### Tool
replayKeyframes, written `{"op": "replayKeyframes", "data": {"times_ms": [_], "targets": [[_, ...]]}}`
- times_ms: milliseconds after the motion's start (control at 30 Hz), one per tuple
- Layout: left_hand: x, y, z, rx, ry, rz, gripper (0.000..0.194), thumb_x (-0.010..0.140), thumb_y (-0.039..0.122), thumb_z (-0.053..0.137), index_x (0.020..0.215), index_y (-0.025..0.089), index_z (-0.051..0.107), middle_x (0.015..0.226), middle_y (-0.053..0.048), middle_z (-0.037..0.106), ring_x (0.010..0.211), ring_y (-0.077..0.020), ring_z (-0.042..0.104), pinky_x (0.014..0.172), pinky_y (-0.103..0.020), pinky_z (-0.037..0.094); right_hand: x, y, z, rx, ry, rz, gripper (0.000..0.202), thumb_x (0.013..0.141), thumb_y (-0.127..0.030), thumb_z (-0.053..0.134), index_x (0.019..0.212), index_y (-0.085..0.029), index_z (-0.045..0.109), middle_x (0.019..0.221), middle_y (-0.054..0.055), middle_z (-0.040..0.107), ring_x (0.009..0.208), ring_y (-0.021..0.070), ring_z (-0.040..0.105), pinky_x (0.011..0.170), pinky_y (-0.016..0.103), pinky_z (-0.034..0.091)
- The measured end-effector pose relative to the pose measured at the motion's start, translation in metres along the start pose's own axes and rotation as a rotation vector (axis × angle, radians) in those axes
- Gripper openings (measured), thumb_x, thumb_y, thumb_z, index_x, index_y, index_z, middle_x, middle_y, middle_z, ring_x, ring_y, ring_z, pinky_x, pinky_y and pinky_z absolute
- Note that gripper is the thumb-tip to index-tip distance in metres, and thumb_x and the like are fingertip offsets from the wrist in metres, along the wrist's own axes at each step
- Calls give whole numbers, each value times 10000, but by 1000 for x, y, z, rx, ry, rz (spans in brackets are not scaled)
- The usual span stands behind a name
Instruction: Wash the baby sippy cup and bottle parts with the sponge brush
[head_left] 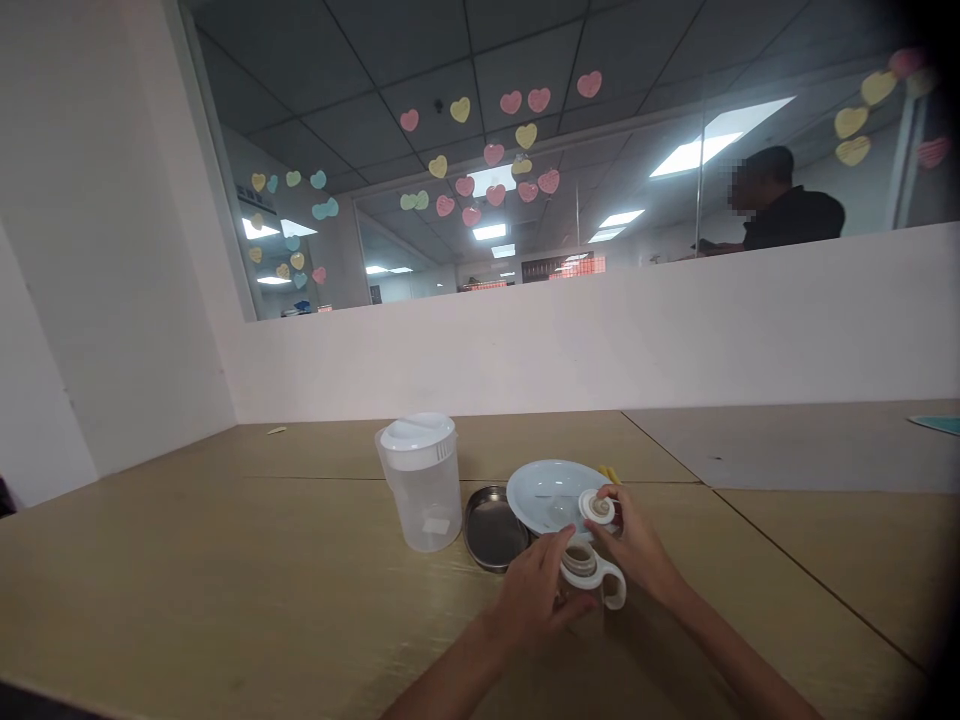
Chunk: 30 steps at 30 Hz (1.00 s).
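My left hand (536, 585) is wrapped round the side of a small jug (579, 560) with a white collar and a white handle. The jug's round mouth is uncovered, and its lower body is mostly hidden by my fingers. Just above and right of that mouth, my right hand (634, 540) pinches a round white lid (596, 506), its inner side showing. The lid is apart from the jug. Behind both hands lies a pale blue oval plate (529, 490) with something clear on it.
A translucent plastic pitcher (420, 490) with a white lid stands to the left. Beside it lies a dark metal tray (495, 535). Something yellow (609, 473) shows behind the plate. A wall with a window borders the table (225, 580); a person (791, 205) is beyond the glass.
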<state>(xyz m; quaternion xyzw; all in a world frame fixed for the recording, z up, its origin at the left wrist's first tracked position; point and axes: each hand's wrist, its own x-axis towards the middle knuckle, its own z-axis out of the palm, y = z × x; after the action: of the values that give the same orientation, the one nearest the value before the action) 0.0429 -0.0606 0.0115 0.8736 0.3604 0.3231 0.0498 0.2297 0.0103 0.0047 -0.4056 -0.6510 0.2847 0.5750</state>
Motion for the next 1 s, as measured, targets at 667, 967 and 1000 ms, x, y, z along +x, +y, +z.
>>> {"op": "replayKeyframes", "data": {"times_ms": [667,967,1000], "targets": [[-5,-3,-2,284,392,110,712,860,413,491,1423,142,150,1372,-184,413,1274,-297,379,1023,-472,334,-19,-48,-1,28,149,-244,334,673,-309,704,999,-259,656,1143,46,638,1099,252,554,1003,485,395],[-12,0,-9,333,393,376,592,851,212,352,1416,102,213,1377,-194,414,1288,-291,370,1030,-489,314,-54,-51,10,-174,12,-804,391,759,-123,621,1121,-271,633,1155,59,640,1062,243,603,896,430,530],[-12,-1,-8,345,392,397,589,851,212,346,1412,83,216,1356,-203,436,1281,-291,379,1020,-487,328,-55,-52,8,-219,21,-882,418,764,-107,608,1159,-243,611,1177,78,627,1080,242,592,885,413,537]]}}
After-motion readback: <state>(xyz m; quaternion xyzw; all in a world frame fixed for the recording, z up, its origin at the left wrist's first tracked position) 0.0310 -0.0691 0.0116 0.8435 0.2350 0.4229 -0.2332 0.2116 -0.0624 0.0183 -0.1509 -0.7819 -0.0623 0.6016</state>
